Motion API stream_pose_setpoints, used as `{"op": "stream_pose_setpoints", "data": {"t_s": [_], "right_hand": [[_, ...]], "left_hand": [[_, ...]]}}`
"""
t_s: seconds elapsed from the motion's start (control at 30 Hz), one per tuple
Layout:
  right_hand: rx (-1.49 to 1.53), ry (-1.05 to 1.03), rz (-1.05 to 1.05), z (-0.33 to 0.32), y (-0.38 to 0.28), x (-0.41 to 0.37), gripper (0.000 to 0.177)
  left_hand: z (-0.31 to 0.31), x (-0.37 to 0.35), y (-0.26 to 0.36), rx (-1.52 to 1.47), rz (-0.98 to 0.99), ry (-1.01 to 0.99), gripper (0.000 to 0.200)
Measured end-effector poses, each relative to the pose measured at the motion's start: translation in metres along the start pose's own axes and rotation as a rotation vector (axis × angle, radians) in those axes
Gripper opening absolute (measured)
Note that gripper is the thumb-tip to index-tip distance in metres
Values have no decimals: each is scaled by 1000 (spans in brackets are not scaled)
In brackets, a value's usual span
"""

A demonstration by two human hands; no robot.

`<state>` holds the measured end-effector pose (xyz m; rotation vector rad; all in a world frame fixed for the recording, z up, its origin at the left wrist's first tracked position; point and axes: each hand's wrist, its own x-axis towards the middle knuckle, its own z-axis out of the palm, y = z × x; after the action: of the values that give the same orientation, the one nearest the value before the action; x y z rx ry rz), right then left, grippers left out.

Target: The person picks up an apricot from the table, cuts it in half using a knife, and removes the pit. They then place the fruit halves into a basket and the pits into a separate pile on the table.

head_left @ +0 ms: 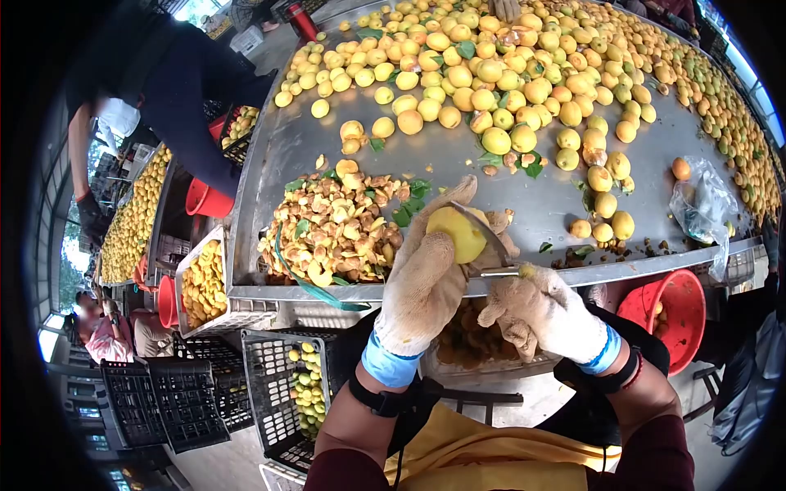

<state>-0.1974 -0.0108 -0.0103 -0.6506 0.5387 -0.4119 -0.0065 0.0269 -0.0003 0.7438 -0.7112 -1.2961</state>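
Note:
My left hand (426, 282), in a soiled knit glove, is closed around a yellow apricot (452, 233) above the table's near edge. My right hand (550, 315), gloved too, grips a small knife (494, 240). Its curved blade lies against the right side of the fruit, and the fingers hide most of the handle. Beside my left hand is a heap of cut fruit scraps (332, 233) with a green strap (299, 278) across it. Whole apricots (491, 74) cover the far part of the metal table (319, 135).
A clear plastic bag (704, 204) lies at the table's right. Below stand a red bucket (675, 315), a black crate (266, 360) with fruit and a white crate (190, 266) of cut fruit. Another person (184, 90) stands at left; a gloved hand (505, 8) is at the far edge.

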Motion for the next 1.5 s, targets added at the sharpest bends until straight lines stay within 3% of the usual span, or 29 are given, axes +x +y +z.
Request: {"op": "stream_pose_setpoints", "data": {"t_s": [0.03,0.3,0.37,0.5,0.57,0.7,0.83,0.9,0.93,0.97,1.03,1.07,1.13,1.17,1.2,1.27,1.33,1.43,1.5], "right_hand": [[-208,-18,-50,0,1,-1,30],[-290,-69,-168,-5,-2,-3,31],[-624,-91,-315,0,-10,-7,26],[-872,16,-374,7,-18,-7,28],[-1436,69,-816,-2,-13,-2,34],[-1575,160,-923,1,-14,-3,38],[-1525,182,-918,-2,-18,-5,36],[-1553,174,-832,-6,-21,-7,35],[-1340,219,-769,-3,-21,-8,32],[-875,273,-441,-3,-19,-13,30],[-752,306,-279,2,-30,-19,30],[-751,304,-276,1,-28,-18,30],[-1154,132,-602,-3,-18,-16,32],[-1310,67,-734,-5,-19,-12,32],[-1338,72,-714,-4,-19,-13,32],[-1365,76,-694,-1,-20,-16,31],[-1079,142,-351,1,-22,-20,31],[-1083,67,-461,-2,-19,-21,31],[-1061,39,-418,0,-20,-21,30]], "left_hand": [[3,0,8,-9,-18,-59,83],[9,-2,14,58,-8,-116,82],[13,-5,20,20,-86,-103,81],[9,-5,20,-18,-92,-152,84],[8,-6,20,-18,-52,-205,87],[-1,-8,18,36,15,-257,87],[-6,-6,20,30,65,-314,85],[-1,-10,22,312,103,-177,86],[-3,-10,22,311,99,-176,86],[-8,-8,23,290,83,-236,87],[-10,-6,22,268,69,-295,87],[-6,-5,19,305,103,-230,87],[-3,-5,20,345,133,-167,86],[-3,-6,23,264,24,-184,86],[-2,-7,24,182,-84,-201,85],[1,-7,23,121,-98,-178,83],[2,-6,21,64,-108,-151,81],[4,-5,16,-26,-94,-183,75],[8,-6,14,-52,-91,-192,71]]}}
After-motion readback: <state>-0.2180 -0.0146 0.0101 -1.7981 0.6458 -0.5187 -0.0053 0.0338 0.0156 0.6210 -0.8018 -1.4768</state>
